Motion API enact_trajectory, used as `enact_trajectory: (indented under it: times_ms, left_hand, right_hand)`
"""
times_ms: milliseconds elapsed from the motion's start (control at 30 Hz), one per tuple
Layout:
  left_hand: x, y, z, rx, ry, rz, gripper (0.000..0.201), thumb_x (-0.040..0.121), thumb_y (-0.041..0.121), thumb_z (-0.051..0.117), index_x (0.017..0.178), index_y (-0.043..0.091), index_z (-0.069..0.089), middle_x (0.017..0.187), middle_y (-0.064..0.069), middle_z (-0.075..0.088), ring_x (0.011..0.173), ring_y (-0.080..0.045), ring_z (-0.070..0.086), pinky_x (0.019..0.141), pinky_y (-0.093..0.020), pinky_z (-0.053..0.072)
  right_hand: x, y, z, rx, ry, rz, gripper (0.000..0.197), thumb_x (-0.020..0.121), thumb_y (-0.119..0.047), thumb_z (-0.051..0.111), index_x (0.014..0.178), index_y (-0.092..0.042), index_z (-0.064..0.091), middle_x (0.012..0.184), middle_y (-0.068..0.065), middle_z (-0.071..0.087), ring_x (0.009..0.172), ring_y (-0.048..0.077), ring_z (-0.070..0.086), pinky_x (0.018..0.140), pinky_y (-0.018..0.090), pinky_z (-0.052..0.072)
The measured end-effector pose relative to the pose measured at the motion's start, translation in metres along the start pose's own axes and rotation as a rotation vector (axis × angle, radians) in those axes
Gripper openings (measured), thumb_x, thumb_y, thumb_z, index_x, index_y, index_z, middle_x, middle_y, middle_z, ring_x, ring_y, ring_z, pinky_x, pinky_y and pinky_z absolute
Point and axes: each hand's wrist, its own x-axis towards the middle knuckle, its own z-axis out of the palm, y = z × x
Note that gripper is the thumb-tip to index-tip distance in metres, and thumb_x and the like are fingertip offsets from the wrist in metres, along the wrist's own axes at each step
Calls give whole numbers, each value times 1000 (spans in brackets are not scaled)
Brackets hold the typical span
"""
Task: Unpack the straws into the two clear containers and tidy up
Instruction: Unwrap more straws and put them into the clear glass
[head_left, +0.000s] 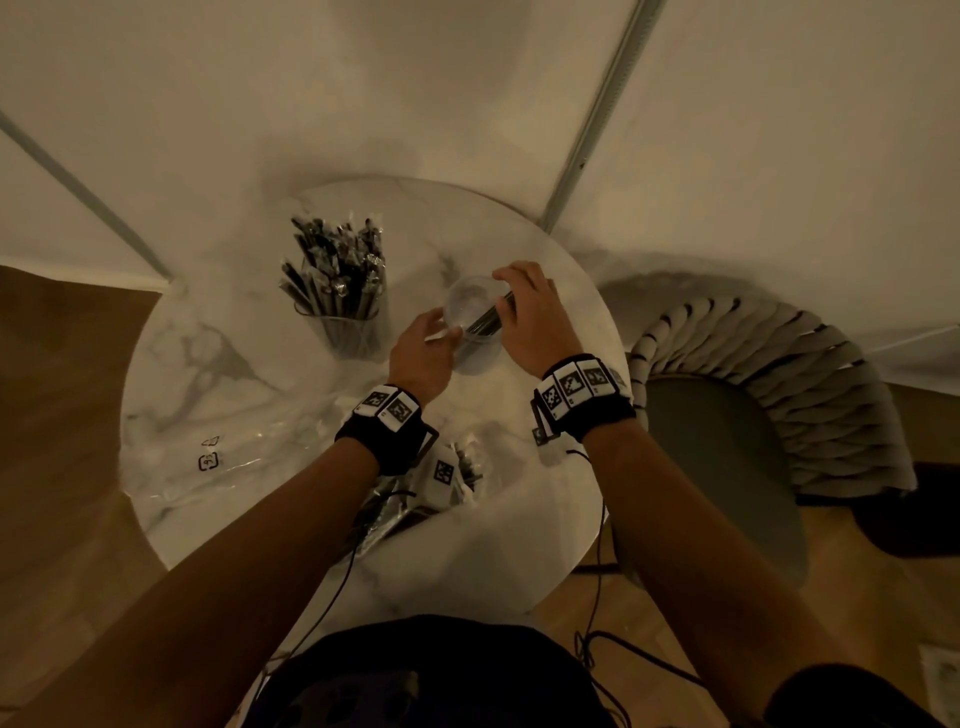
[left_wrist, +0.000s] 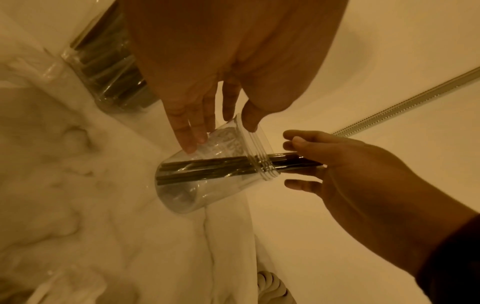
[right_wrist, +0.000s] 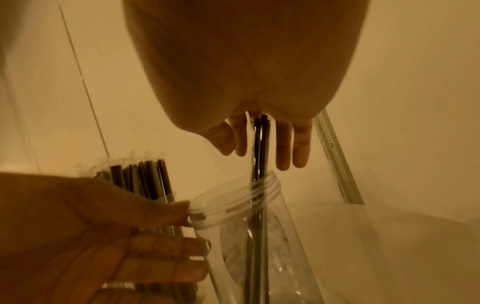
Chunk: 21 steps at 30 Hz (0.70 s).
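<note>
A clear jar (head_left: 475, 332) stands on the round marble table (head_left: 218, 364), right of centre. My left hand (head_left: 426, 340) steadies it from the left: the thumb (left_wrist: 249, 121) touches the threaded rim and straight fingers (left_wrist: 191, 139) lie on the wall. Several dark straws (left_wrist: 207, 169) reach from the jar's base out past its mouth. Their top ends sit against the palm of my right hand (head_left: 524, 312), whose fingers (right_wrist: 284, 148) hang straight either side of them. A second clear jar (head_left: 343, 317), packed with wrapped straws (head_left: 337, 260), stands to the left.
Crumpled clear packaging (head_left: 218, 457) lies at the table's near left. A partly filled straw bag (head_left: 447, 478) lies under my left wrist. A padded chair (head_left: 753, 415) is close on the right, and cables (head_left: 597, 545) hang off the near edge.
</note>
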Motion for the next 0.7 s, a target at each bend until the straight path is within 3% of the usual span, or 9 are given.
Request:
enact_trajectory:
  times_ms: [133, 233, 333, 400, 500, 600, 700]
  left_hand:
    - [-2, 0, -3, 3, 8, -40, 55, 88, 47, 63, 134, 19, 52, 129, -4, 62, 112, -22, 62, 94, -50, 52]
    - [-8, -11, -7, -6, 5, -83, 54, 84, 51, 62, 126, 18, 56, 120, -5, 65, 108, -22, 63, 93, -51, 53]
    - [-16, -31, -14, 91, -54, -102, 51, 70, 57, 56, 107, 23, 63, 108, -5, 70, 101, -26, 67, 91, -52, 54]
    - [-28, -41, -18, 223, -104, -60, 37, 80, 47, 59, 103, 19, 66, 104, -5, 72, 98, -26, 68, 93, -45, 53]
    - [-51, -60, -24, 444, -159, 89, 20, 91, 26, 59, 104, 13, 68, 107, -7, 71, 100, -26, 66, 92, -32, 49]
    - [-72, -82, -31, 566, -258, 136, 37, 86, 40, 62, 115, 18, 64, 116, -6, 65, 105, -26, 61, 92, -35, 48]
    - [-83, -99, -34, 738, -312, 116, 61, 79, 58, 64, 131, 28, 52, 127, -1, 55, 115, -25, 52, 99, -44, 43]
  right_hand:
    - [-4, -7, -13, -14, 38, 15, 38, 95, -24, 57, 132, -32, 51, 153, -6, 33, 119, 30, 47, 96, 49, 42]
    - [-14, -12, -20, -36, 148, 21, 39, 92, -21, 61, 128, -32, 54, 156, -7, 31, 123, 28, 43, 95, 43, 38]
    - [-30, -11, -22, 21, 327, 20, 34, 86, -11, 61, 117, -25, 62, 141, 0, 45, 120, 25, 43, 101, 40, 42]
    - [-46, -11, -17, 59, 391, 10, 29, 83, -6, 58, 107, -21, 65, 122, 3, 53, 112, 25, 46, 100, 41, 43]
    - [-79, -10, 2, 89, 348, 41, 28, 82, 0, 55, 99, -19, 66, 107, 1, 54, 102, 22, 47, 96, 36, 43]
    - [-114, -6, 31, 99, 228, 95, 29, 82, 2, 53, 97, -19, 66, 104, 0, 54, 100, 20, 45, 92, 33, 42]
    - [-142, 0, 61, 145, 48, 83, 27, 83, 1, 53, 94, -19, 68, 98, 1, 59, 96, 22, 48, 87, 40, 47]
